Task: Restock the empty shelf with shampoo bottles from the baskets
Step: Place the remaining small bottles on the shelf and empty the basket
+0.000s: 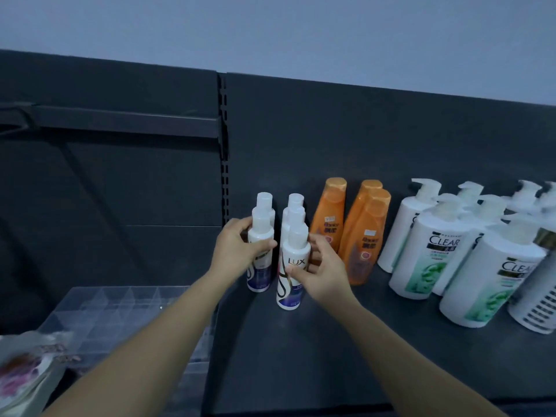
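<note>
Two rows of small white Lux bottles stand at the left end of the dark shelf (301,362). My left hand (237,251) grips the front bottle of the left row (261,233), thumb across its front. My right hand (323,270) holds the front bottle of the right row (294,266), thumb on its label and fingers round its right side. Both bottles are upright on the shelf. To the right stand three orange bottles (365,236), then several white Clear pump bottles (427,251).
A clear plastic divider tray (114,308) lies on the lower left, with a blurred pink-and-white packet (24,368) at the left edge. A white slotted object (538,302) sits at the far right. Black back panels and an upright post (224,139) close off the rear.
</note>
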Tool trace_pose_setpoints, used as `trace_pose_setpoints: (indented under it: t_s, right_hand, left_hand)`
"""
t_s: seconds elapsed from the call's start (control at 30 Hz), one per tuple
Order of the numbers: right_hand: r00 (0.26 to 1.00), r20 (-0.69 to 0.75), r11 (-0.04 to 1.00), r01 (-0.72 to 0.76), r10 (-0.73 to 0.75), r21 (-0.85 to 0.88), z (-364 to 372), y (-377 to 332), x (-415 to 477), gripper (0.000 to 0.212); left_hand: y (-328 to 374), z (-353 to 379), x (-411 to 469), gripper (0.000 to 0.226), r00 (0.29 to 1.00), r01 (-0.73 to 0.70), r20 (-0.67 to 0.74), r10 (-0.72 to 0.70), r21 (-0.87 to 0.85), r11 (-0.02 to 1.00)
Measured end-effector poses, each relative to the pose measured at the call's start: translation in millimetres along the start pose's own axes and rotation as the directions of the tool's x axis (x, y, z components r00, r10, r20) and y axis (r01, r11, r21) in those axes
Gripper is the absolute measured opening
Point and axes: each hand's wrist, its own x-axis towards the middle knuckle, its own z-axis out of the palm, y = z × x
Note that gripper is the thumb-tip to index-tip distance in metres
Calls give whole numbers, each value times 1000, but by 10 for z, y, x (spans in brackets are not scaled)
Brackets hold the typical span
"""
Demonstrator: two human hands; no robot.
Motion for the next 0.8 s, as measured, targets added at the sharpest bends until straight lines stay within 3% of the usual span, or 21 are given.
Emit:
trace_pose_setpoints:
  t_s: [0.2,0.3,0.4,0.53,0.8]
  right_hand:
    - [998,-39,997,42,-44,-59,44,140,55,61]
    - [997,-71,992,-4,-4,-122,84,176,11,70]
    - [994,-107,979,-46,25,-199,105,215,-5,54]
    - [993,-120,974,-41,14,-222,131,235,26,39]
    - [994,-92,968,-80,59,-240,148,248,43,41]
  left_hand:
    - [-193,6,-23,67,997,-2,71,1,11,1000]
    - [-304,-9,-93,53,996,40,73,-46,71,997]
    - [-325,4,-113,41,995,71,65,-78,106,992]
    - [-289,47,-77,39,995,80,47,-86,117,990]
    - [-324,87,-39,40,999,35,30,-40,147,988]
